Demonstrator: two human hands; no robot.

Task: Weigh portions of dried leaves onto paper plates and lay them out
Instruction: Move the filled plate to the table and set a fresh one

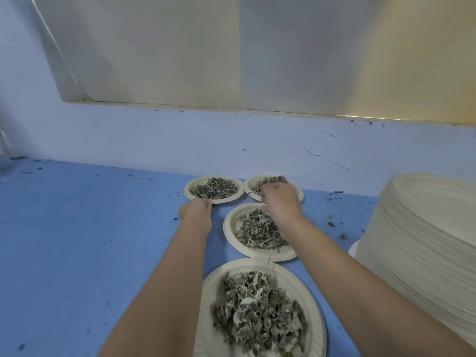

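Note:
Four paper plates of dried leaves lie on the blue table. The far-left plate has my left hand at its near rim, fingers curled on the edge. Beside it is the far-right plate; my right hand lies over its near half with fingers curled down at the rim, fingertips hidden. The middle plate sits just below my right wrist, partly covered by the forearm. Between my forearms, closest to me, lies the near plate, holding the largest-looking heap.
A tall stack of empty paper plates stands at the right edge. Leaf crumbs are scattered on the blue table. A pale blue wall closes the back just behind the far plates.

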